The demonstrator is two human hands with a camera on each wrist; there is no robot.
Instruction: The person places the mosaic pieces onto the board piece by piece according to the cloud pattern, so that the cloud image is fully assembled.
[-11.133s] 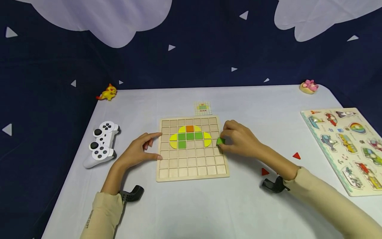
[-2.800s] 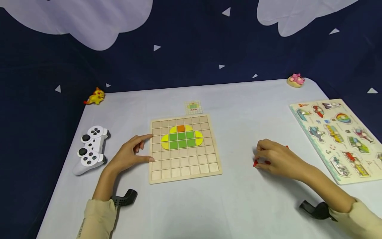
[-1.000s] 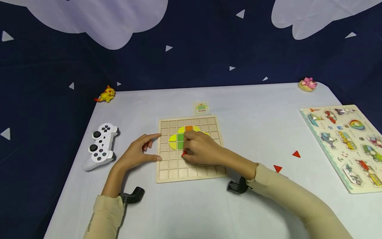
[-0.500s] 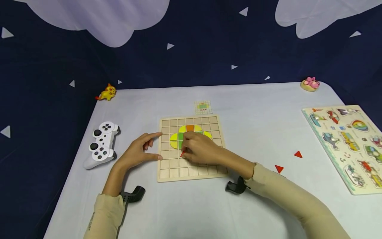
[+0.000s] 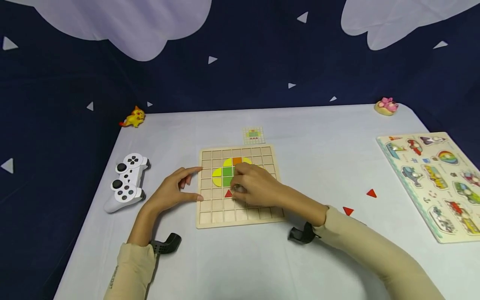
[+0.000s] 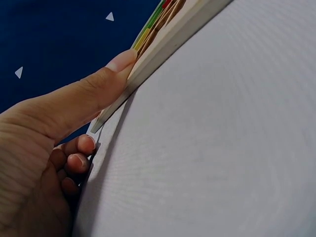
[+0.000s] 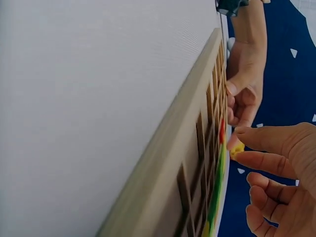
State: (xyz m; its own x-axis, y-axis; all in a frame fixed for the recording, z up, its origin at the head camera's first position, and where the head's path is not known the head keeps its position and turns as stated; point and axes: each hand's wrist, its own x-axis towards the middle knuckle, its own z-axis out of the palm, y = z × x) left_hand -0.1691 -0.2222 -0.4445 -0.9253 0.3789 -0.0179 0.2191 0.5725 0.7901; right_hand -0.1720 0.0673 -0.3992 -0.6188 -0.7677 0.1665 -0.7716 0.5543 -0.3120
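A wooden grid board (image 5: 240,214) lies in the middle of the table, with a patch of yellow, green and orange tiles (image 5: 226,174) in its upper rows. Just below them a red triangle (image 5: 228,193) lies in a cell. My right hand (image 5: 240,188) hovers right beside the triangle with loosely bent fingers and holds nothing; the right wrist view shows its thumb and forefinger (image 7: 239,143) slightly apart above the board (image 7: 197,148). My left hand (image 5: 187,185) braces the board's left edge, thumb (image 6: 98,98) straight against the rim (image 6: 168,44).
Two more red triangles (image 5: 348,211) (image 5: 371,193) lie on the table to the right. A white game controller (image 5: 127,181) sits left, a peg puzzle (image 5: 435,183) far right, and a small pattern card (image 5: 254,135) behind the board. Toys (image 5: 133,117) (image 5: 386,107) stand at the back corners.
My right hand picked a red triangle from the table, carried it to the board, set it in a cell and has just let go. The left hand has stayed put.
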